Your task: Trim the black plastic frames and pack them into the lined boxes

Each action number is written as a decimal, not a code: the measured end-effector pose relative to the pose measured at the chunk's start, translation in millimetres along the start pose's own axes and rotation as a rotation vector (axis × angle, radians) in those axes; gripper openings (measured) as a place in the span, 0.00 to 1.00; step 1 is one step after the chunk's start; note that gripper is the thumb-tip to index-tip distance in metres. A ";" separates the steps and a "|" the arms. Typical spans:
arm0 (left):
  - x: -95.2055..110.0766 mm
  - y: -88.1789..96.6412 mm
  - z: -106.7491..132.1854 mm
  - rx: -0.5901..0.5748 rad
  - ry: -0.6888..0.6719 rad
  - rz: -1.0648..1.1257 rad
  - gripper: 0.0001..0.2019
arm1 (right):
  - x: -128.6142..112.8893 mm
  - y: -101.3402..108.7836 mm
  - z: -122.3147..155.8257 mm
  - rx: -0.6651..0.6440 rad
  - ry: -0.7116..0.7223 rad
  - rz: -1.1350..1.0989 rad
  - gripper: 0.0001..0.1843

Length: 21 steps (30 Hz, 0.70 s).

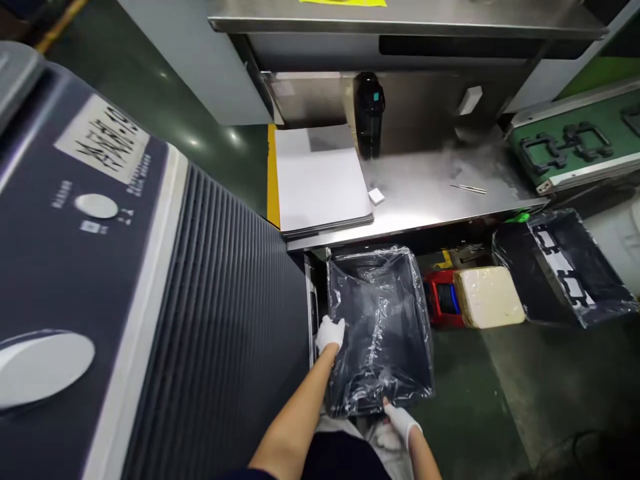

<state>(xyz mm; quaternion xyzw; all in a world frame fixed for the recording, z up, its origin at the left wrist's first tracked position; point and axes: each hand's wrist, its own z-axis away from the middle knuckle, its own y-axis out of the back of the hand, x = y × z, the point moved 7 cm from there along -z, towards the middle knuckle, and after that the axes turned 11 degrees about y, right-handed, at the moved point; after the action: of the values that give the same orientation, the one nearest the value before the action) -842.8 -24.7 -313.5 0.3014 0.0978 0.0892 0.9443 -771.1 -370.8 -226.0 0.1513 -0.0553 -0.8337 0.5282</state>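
Observation:
A black crate (407, 313) lined with clear, wrinkled plastic film (373, 320) is right in front of my body, below the metal bench. My left hand (330, 333), in a white glove, is closed over the crate's left rim. At the near edge, toward the right, my right hand (401, 421) grips the rim, its bare thumb tip on the film and the other fingers hidden under the edge. Only film and the dark bottom show inside the crate.
A metal bench (420, 180) holds a paper stack (320, 180), a black flask (369, 113) and tweezers (469, 189). A large grey machine (225, 320) borders the left. Rightward are a stool with a pale cushion (490, 297), another lined crate (530, 273) and a green conveyor (575, 120) carrying black frames.

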 end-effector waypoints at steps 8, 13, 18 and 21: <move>-19.9 -35.5 -23.0 -0.151 0.086 0.082 0.17 | -118.2 159.0 -62.1 0.366 0.217 0.509 0.21; -18.6 -32.9 -18.2 -0.004 0.144 0.104 0.16 | -182.9 159.1 -140.3 0.183 0.305 0.721 0.20; -30.1 -0.2 0.1 0.166 0.216 0.084 0.15 | -204.5 141.0 -144.0 0.091 0.343 0.877 0.16; -38.4 16.9 -0.1 0.232 0.265 0.074 0.14 | -219.2 126.6 -141.6 0.097 0.371 0.930 0.16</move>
<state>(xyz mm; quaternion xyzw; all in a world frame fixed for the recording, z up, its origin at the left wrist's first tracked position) -881.8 -19.8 -298.6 0.3971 0.2198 0.1507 0.8782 -530.8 -219.8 -285.8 0.2808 -0.0608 -0.4657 0.8370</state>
